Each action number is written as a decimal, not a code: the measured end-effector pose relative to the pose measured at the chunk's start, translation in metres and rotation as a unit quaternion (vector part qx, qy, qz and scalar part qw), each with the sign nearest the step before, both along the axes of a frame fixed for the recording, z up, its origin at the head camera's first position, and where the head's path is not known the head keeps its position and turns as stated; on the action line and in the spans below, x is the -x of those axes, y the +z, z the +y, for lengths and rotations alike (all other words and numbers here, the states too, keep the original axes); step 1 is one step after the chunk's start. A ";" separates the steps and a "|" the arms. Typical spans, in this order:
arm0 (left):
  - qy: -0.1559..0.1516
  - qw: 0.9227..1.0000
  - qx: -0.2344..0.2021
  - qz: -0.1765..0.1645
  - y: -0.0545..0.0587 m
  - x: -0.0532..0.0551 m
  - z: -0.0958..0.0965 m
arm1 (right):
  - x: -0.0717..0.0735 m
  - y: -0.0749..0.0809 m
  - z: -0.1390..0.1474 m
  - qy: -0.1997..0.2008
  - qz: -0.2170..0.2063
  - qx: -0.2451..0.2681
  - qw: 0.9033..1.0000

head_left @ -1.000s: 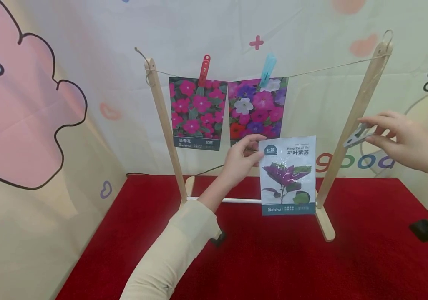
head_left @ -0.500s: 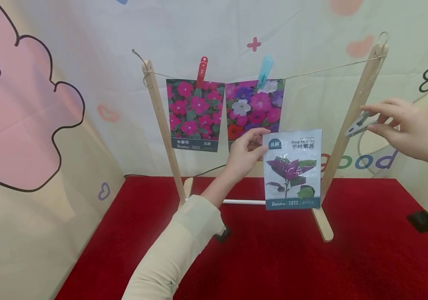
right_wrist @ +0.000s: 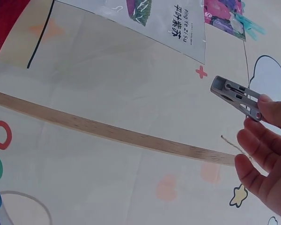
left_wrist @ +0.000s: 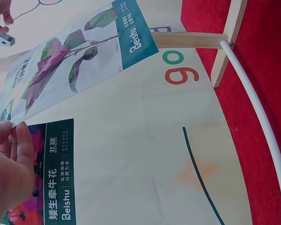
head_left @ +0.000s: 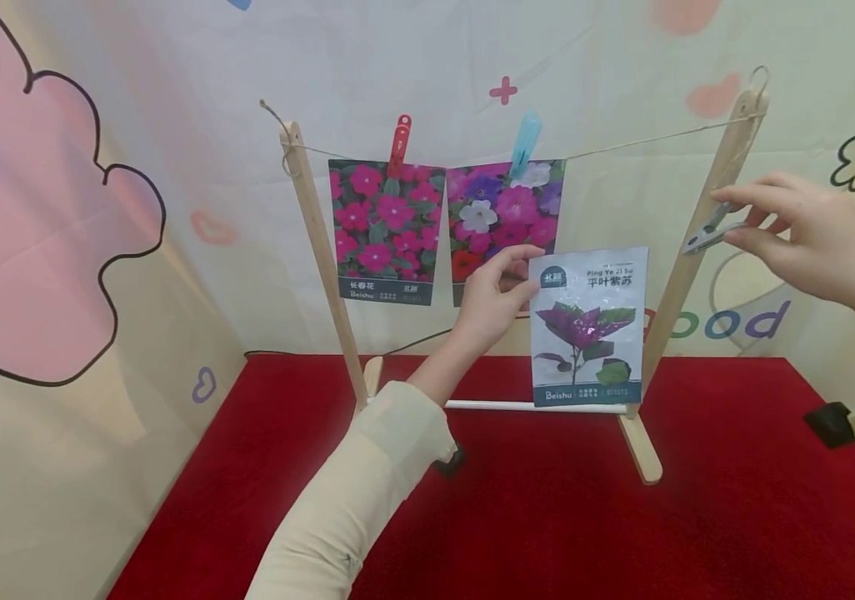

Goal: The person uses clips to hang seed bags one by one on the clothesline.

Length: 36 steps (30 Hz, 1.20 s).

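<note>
My left hand (head_left: pixel 498 292) pinches the upper left edge of a white seed packet (head_left: pixel 588 329) printed with a purple-leaved plant. The packet hangs upright below the string (head_left: pixel 645 140), apart from it. In my right hand (head_left: pixel 810 237) a grey clothespin (head_left: pixel 711 237) is held between thumb and fingers, in front of the right post; the right wrist view shows the clothespin (right_wrist: pixel 236 96) closely. Two flower packets hang from the string: a pink one (head_left: pixel 386 225) under a red clothespin (head_left: pixel 400 146), and a mixed-colour one (head_left: pixel 502 208), partly hidden by my left hand, under a light blue clothespin (head_left: pixel 526 143).
Wooden posts (head_left: pixel 318 242) on feet hold the string at both ends, with a white rod (head_left: pixel 495 406) joining them low down. The frame stands on a red cloth (head_left: pixel 517 517). Behind it hangs a printed backdrop (head_left: pixel 607 75).
My left hand has raised the white packet and shifted it slightly right. My right hand has risen with the grey clothespin. The head view has shifted a little.
</note>
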<state>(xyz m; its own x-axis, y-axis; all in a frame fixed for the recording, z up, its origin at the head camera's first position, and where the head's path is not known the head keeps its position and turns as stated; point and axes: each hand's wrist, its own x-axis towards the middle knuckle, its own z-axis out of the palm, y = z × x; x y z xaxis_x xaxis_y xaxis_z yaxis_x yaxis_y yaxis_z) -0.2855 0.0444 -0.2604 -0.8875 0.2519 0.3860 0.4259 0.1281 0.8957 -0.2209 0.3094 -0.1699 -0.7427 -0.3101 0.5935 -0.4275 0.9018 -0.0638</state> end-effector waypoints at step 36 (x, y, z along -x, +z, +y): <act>0.001 1.000 0.005 0.031 0.029 0.008 0.017 | 0.012 0.037 -0.014 0.003 0.017 0.036 0.999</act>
